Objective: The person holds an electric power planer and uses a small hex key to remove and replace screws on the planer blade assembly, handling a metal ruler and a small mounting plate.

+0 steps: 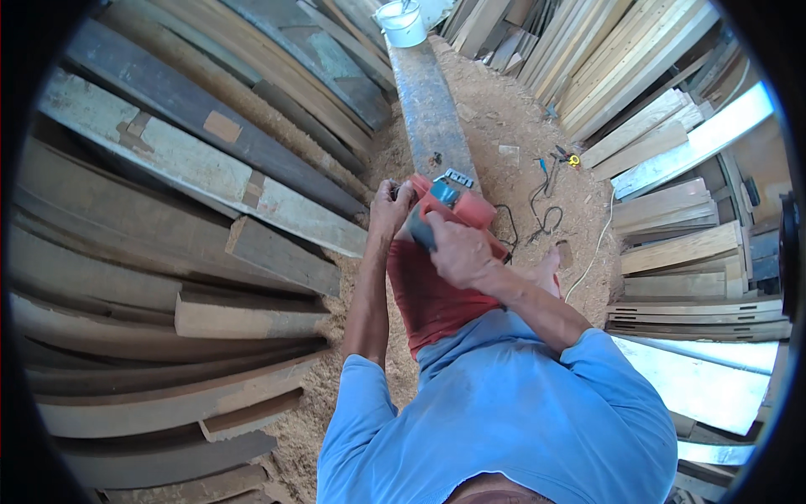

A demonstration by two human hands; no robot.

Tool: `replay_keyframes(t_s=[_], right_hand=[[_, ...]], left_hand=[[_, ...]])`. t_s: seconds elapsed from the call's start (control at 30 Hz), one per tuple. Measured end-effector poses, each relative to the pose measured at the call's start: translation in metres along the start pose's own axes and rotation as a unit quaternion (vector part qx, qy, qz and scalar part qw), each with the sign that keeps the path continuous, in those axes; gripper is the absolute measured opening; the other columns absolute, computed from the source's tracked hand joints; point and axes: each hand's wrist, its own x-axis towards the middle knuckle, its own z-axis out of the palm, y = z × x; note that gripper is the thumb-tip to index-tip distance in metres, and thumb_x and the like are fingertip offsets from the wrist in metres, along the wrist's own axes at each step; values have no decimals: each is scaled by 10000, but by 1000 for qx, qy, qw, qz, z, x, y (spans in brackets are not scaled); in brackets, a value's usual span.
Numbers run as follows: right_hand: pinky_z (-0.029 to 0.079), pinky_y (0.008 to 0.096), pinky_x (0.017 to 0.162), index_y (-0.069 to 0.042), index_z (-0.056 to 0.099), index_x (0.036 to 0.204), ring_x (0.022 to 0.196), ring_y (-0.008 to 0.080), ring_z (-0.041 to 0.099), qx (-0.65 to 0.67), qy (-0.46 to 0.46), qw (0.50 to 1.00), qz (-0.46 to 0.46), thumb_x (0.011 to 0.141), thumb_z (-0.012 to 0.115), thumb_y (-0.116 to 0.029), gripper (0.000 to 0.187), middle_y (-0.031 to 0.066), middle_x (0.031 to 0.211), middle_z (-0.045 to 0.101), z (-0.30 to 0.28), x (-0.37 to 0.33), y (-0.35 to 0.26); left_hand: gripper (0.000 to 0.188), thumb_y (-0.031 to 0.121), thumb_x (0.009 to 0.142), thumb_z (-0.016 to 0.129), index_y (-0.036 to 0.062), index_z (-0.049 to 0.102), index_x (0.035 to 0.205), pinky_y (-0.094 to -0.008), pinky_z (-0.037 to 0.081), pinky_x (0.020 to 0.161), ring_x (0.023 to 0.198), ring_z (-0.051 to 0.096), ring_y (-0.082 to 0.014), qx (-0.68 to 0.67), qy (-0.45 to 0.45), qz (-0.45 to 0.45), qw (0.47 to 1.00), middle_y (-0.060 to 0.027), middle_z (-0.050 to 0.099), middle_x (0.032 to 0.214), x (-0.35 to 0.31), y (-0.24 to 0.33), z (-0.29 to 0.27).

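Observation:
A red power tool with a blue-green middle, which looks like an electric hand planer [473, 210], is tilted over my lap at the near end of a long plank. My right hand [457, 252] is wrapped round its dark handle. At the planer's left end, my left hand [395, 204] is closed with the fingers curled in; what it pinches is hidden. Just beyond the planer, a small metal piece with holes [458, 177] sits at the plank's end. Small dark bits [435, 158] lie on the plank [428, 97] further off.
A white bucket [403, 23] stands at the plank's far end. Sawdust covers the floor [504, 134], where a dark cable [537, 206] and yellow-handled pliers [573, 160] lie. Stacked boards [159, 143] line the left, with more timber [680, 252] on the right.

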Motion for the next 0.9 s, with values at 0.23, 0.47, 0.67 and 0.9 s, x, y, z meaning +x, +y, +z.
replay_keyframes(t_s=[0.23,0.47,0.67,0.9], right_hand=[[551,478,892,37,539,1372,1023,430,705,166,31,985,-36,810,701,-201,631,287,1070,706,-67,-29,51],[529,413,989,60,526,1404,1120,353,697,255,-105,960,-55,819,711,-183,660,247,1188,702,-92,-55,50],[503,386,1036,42,520,1435,1166,301,671,277,-154,946,-69,836,712,-195,672,212,1243,694,-87,-57,50],[504,364,971,-12,571,1413,1038,251,654,308,-156,931,-116,825,709,-178,626,136,1157,692,-73,-56,61]], left_hand=[[340,336,1024,568,56,593,1216,-551,527,828,975,662,-486,167,-73,245,952,-271,685,1035,-22,67,8],[276,313,973,633,63,612,1088,-511,543,731,867,676,-431,304,-131,236,913,-198,675,926,-50,91,-10],[259,317,973,639,67,570,968,-527,539,689,812,669,-455,246,-89,293,920,-203,673,877,-82,69,-24],[351,406,989,592,69,574,893,-537,522,674,783,668,-457,283,-194,277,898,-204,680,833,-69,58,-31]])
